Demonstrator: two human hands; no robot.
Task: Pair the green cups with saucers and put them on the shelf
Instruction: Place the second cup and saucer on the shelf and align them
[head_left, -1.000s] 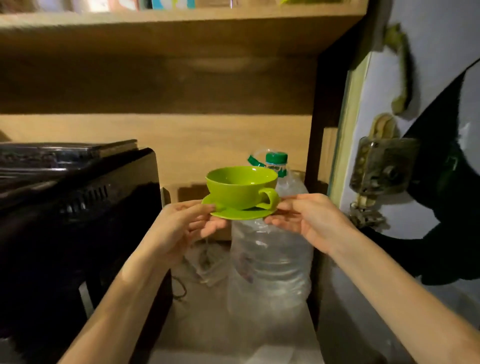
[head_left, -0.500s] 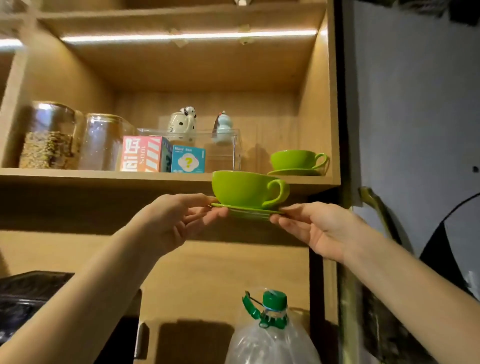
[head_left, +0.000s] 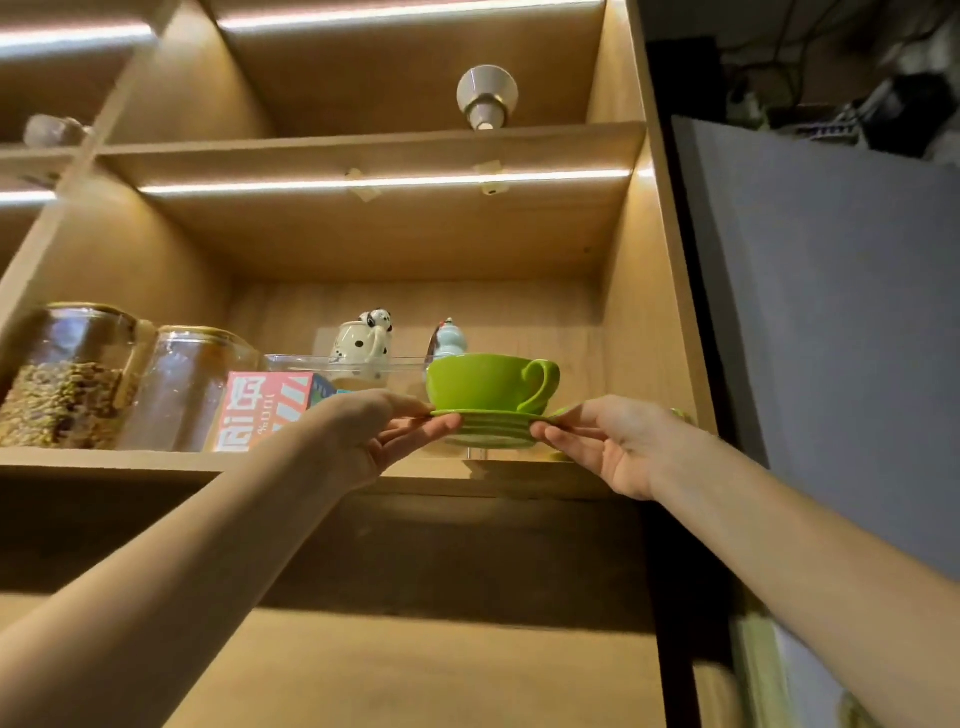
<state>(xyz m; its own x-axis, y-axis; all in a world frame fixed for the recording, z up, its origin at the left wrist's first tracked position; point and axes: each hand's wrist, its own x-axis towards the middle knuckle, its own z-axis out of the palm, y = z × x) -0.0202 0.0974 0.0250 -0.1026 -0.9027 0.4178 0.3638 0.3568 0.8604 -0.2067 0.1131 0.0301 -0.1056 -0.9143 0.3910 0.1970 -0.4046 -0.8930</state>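
A green cup (head_left: 483, 387) sits upright on a green saucer (head_left: 488, 423), its handle pointing to the right. Both hands carry the pair just above the front edge of a wooden shelf (head_left: 156, 460), toward the shelf's right end. The left hand (head_left: 374, 434) pinches the saucer's left rim, thumb on top and fingers (head_left: 436, 428) underneath. The right hand (head_left: 602, 441) pinches the right rim in the same way, palm turned up. The saucer's ribbed underside shows from below, and it is level. Whether the saucer is touching the shelf board cannot be told; it appears to be held slightly clear of it.

At the left end of the shelf stand two glass jars: a jar of grains (head_left: 62, 384) nearest the left wall, and a second glass jar (head_left: 192, 389) just beside it. A pink and white carton (head_left: 265, 410) stands next to the jars, partly hidden by the left wrist. Behind it is a clear plastic box (head_left: 363, 366), and toward the back wall stand a spotted ceramic mug (head_left: 363, 343) and a small pale blue figurine (head_left: 449, 340), the latter just behind the cup. A bit of green shows past the right hand at the shelf's right wall, too hidden to identify.

On the shelf above stands a metal cone-shaped object (head_left: 485, 98). Light strips (head_left: 384, 182) glow under the upper boards.
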